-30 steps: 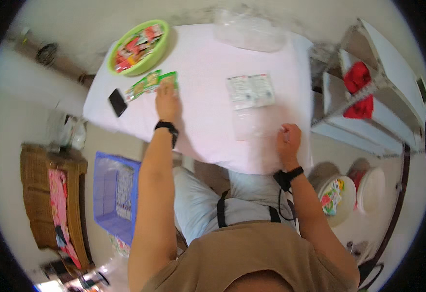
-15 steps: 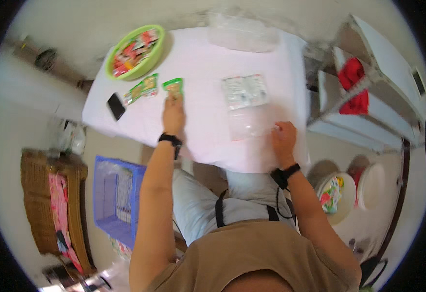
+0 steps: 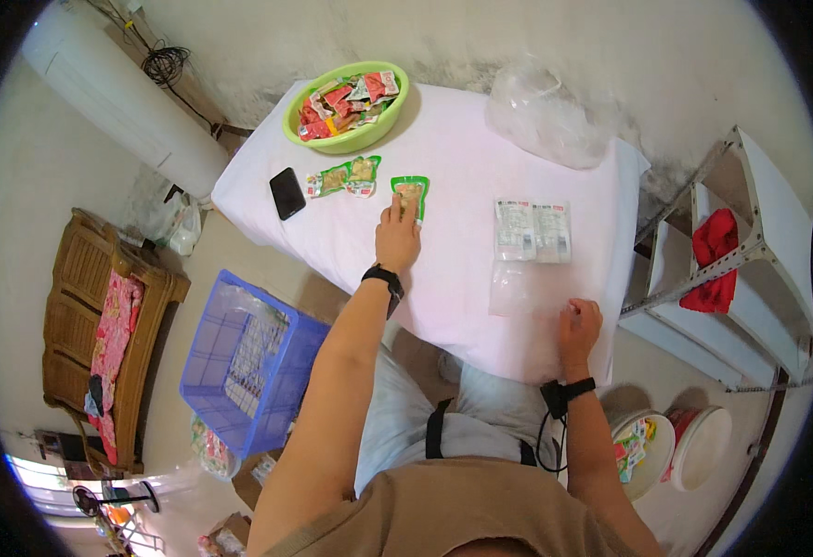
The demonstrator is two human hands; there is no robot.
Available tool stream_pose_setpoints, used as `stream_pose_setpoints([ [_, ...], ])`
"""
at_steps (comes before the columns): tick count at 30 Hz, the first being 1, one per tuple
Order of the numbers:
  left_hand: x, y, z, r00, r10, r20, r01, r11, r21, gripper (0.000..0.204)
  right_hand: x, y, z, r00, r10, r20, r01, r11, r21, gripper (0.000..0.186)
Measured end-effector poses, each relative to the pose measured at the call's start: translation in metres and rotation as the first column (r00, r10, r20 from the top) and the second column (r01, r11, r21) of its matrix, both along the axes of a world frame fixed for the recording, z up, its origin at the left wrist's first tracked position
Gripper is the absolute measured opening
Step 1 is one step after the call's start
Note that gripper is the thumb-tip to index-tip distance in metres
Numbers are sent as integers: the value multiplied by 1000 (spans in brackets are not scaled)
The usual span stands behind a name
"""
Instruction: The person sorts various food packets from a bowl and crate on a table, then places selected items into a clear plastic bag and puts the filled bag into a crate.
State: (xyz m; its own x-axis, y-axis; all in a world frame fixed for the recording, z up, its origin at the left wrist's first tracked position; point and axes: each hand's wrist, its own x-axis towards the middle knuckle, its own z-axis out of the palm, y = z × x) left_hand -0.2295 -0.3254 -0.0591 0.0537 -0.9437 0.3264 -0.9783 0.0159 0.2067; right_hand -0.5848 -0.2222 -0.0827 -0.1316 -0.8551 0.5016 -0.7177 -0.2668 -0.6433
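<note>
My left hand (image 3: 399, 236) lies with its fingers stretched over the lower part of a flat snack packet (image 3: 410, 188) with a green border and a clear window. Left of it, a pair of similar green packets (image 3: 346, 176) lies on the white cloth. My right hand (image 3: 580, 330) rests near the table's front right with its fingers curled. Close to these fingers is a clear plastic bag (image 3: 520, 286); whether they hold its edge is hidden. Just beyond the bag lie two white printed packets (image 3: 533, 231), side by side.
A green basin (image 3: 346, 144) full of mostly red packets stands at the back left, with a black phone (image 3: 286, 193) nearer. A large clear bag (image 3: 550, 116) sits at the back. A blue crate (image 3: 256, 362) stands left of my legs; metal shelves (image 3: 717, 278) flank the right.
The view has turned and shifted. My left fingers have slid farther up over the green packet, which stays on the table. My right hand remains curled beside the clear bag.
</note>
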Motion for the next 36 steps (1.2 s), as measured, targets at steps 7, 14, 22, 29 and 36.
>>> stream_pose_setpoints([
  [7,12,-20,-6,999,-22,29,21,1000,14,55,1,2,3,1000,12,-3,-12,1000,-11,15],
  [14,21,-33,-6,999,-4,52,3,1000,26,56,4,1,7,1000,16,0,-16,1000,-13,16],
  [22,31,-37,-4,1000,-3,-2,3,1000,17,54,4,0,0,1000,-3,-21,3,1000,-7,17],
  [29,37,-40,-6,999,-49,-1,48,999,-23,54,5,0,10,999,30,-17,-30,1000,2,16],
  [36,37,-44,-1,999,-34,-17,34,999,6,54,6,-1,11,1000,25,-9,-25,999,32,14],
])
